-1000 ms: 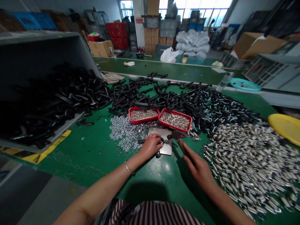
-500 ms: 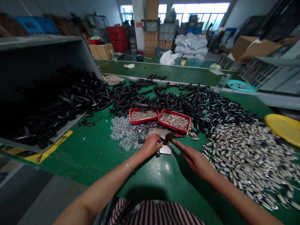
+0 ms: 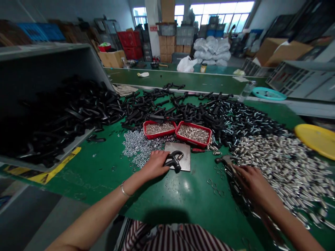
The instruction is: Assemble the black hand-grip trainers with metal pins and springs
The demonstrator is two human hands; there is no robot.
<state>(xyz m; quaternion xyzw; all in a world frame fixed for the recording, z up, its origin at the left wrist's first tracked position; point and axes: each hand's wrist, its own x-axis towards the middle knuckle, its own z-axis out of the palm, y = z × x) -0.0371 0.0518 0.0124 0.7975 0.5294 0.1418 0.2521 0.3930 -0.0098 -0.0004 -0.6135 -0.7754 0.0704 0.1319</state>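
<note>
My left hand point(image 3: 156, 164) is closing its fingers around one end of a black clamp point(image 3: 173, 163), which is lying over the metal plate point(image 3: 186, 162) on the bench point(image 3: 96, 184). My right hand point(image 3: 255, 183) is resting half curled at the hammer point(image 3: 223, 160); I cannot tell how firmly it is gripping. This clamp is looking partly put together, I judge: a small silver piece is sitting between its two dark, curved, spread arms, while my fingers are hiding the rest. Plenty is remaining: black parts point(image 3: 157, 116) and springs point(image 3: 285, 174) are lying in big loose heaps.
</note>
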